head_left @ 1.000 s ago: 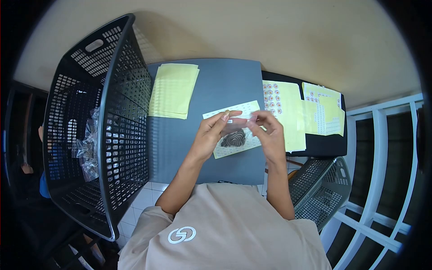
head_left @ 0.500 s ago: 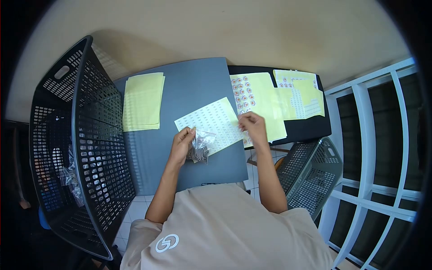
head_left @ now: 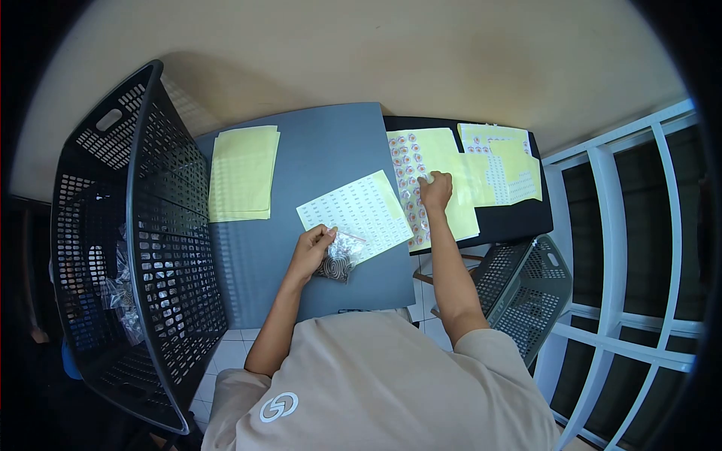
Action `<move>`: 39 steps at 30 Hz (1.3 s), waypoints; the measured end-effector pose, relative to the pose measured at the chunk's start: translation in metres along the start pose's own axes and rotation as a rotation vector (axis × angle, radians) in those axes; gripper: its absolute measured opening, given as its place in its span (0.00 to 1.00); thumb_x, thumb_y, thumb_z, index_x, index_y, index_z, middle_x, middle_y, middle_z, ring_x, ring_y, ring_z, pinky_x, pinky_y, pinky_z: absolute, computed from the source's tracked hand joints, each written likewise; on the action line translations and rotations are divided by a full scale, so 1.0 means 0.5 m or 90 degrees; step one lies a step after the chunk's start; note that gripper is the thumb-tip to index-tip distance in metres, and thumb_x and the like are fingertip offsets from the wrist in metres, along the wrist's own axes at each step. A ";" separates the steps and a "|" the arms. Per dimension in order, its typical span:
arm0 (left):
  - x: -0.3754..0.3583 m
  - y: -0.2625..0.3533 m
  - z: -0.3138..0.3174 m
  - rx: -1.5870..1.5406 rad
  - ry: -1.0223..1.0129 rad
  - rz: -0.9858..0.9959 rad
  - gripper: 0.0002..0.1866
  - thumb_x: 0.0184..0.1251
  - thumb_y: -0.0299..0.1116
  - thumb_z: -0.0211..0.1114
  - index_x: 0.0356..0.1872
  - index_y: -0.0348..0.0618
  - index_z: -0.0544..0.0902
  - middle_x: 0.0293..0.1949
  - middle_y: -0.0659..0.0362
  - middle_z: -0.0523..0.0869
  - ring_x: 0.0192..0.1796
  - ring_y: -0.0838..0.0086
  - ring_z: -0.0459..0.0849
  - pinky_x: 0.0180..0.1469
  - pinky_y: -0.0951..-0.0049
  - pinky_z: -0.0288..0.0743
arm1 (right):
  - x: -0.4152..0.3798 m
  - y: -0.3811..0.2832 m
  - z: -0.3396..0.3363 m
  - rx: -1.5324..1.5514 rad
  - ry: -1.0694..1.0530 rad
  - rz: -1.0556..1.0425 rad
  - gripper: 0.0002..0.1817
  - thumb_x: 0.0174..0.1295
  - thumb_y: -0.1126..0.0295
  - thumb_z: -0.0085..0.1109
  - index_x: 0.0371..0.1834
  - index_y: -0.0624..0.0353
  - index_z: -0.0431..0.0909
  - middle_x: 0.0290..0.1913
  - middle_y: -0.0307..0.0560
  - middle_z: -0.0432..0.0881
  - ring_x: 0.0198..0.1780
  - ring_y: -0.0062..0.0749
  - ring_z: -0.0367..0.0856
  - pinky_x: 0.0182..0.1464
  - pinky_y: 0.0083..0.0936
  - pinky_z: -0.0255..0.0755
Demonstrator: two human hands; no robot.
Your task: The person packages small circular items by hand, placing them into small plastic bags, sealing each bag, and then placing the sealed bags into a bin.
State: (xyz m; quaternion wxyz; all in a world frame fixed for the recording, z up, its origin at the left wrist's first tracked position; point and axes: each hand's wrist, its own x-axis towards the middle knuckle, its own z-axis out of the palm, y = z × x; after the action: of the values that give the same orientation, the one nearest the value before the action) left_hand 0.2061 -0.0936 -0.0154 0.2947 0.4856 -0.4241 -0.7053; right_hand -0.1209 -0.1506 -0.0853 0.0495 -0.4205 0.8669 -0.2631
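Between the thumb and fingers of my left hand (head_left: pixel 313 252) is the top of a clear plastic bag (head_left: pixel 335 264) with dark coiled items inside. The bag overlaps the lower edge of a white label sheet (head_left: pixel 353 207) printed with rows of small marks, tilted on the grey board. My right hand (head_left: pixel 436 189) is at a yellow sheet with round red-and-white stickers (head_left: pixel 406 169), its fingers pinched together at the sticker columns. Whatever lies between those fingertips is too small to tell.
Yellow sheets (head_left: pixel 244 173) lie at the board's left. More label sheets (head_left: pixel 500 169) rest on the black surface (head_left: pixel 526 218) at right. A tall dark crate (head_left: pixel 173 248) holding plastic bags stands left; another crate (head_left: pixel 530 289) is below right, near white bars (head_left: pixel 613 225).
My right hand has moved up and away from the white label sheet to the round stickers. My left hand and the bag have shifted slightly down and right.
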 end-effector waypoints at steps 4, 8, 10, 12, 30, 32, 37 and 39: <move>-0.001 0.004 0.002 -0.009 -0.008 0.004 0.13 0.73 0.34 0.58 0.26 0.43 0.76 0.20 0.72 0.68 0.20 0.90 0.58 0.21 0.82 0.50 | 0.000 -0.003 0.002 0.009 -0.001 0.032 0.18 0.45 0.68 0.74 0.38 0.65 0.83 0.44 0.56 0.78 0.46 0.51 0.78 0.52 0.40 0.72; 0.002 -0.001 0.002 0.011 -0.009 0.013 0.12 0.72 0.34 0.59 0.27 0.44 0.76 0.21 0.72 0.69 0.21 0.91 0.59 0.21 0.84 0.49 | 0.005 -0.005 0.000 0.003 -0.002 0.052 0.16 0.45 0.67 0.75 0.35 0.64 0.83 0.41 0.53 0.79 0.45 0.49 0.79 0.51 0.38 0.72; 0.004 -0.006 0.000 0.014 -0.010 0.013 0.12 0.72 0.34 0.59 0.27 0.44 0.76 0.21 0.72 0.69 0.21 0.91 0.59 0.21 0.84 0.50 | 0.009 -0.004 0.000 0.020 -0.018 0.084 0.16 0.43 0.66 0.76 0.34 0.63 0.83 0.40 0.53 0.79 0.45 0.48 0.79 0.51 0.38 0.73; 0.006 -0.008 -0.001 0.017 -0.013 0.013 0.12 0.72 0.34 0.59 0.27 0.44 0.76 0.21 0.72 0.70 0.21 0.91 0.60 0.22 0.84 0.50 | 0.013 0.000 0.002 0.016 -0.026 0.086 0.14 0.45 0.67 0.74 0.33 0.62 0.84 0.40 0.54 0.79 0.45 0.48 0.80 0.51 0.38 0.73; 0.006 -0.009 0.001 0.022 -0.012 0.026 0.12 0.72 0.35 0.59 0.27 0.43 0.77 0.21 0.72 0.70 0.21 0.91 0.59 0.21 0.84 0.50 | 0.060 0.037 0.022 -0.055 -0.146 0.005 0.10 0.55 0.68 0.57 0.29 0.63 0.83 0.34 0.61 0.84 0.39 0.53 0.84 0.46 0.42 0.77; 0.006 -0.010 0.001 0.030 -0.009 0.033 0.12 0.72 0.35 0.59 0.27 0.43 0.77 0.21 0.72 0.70 0.21 0.91 0.59 0.22 0.84 0.50 | 0.067 0.034 0.013 -0.044 -0.176 0.012 0.11 0.55 0.67 0.56 0.29 0.64 0.83 0.34 0.61 0.84 0.39 0.52 0.84 0.46 0.41 0.77; 0.005 -0.007 0.001 0.033 -0.011 0.031 0.12 0.73 0.34 0.58 0.27 0.42 0.77 0.21 0.72 0.70 0.22 0.90 0.60 0.22 0.84 0.51 | 0.055 0.051 0.017 -0.002 -0.098 0.015 0.10 0.48 0.65 0.70 0.28 0.60 0.85 0.31 0.56 0.85 0.38 0.45 0.85 0.45 0.35 0.77; 0.005 -0.009 -0.001 0.036 -0.010 0.031 0.12 0.73 0.34 0.58 0.27 0.42 0.77 0.21 0.72 0.70 0.22 0.90 0.60 0.23 0.84 0.51 | 0.047 0.053 0.017 -0.003 -0.091 -0.004 0.10 0.46 0.65 0.72 0.27 0.59 0.85 0.30 0.54 0.85 0.38 0.45 0.85 0.45 0.34 0.77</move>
State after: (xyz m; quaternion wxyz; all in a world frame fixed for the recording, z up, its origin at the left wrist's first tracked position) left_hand 0.2055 -0.0936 -0.0205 0.2942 0.4778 -0.4580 -0.6895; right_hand -0.1520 -0.1588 -0.1027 0.1095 -0.4410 0.8604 -0.2306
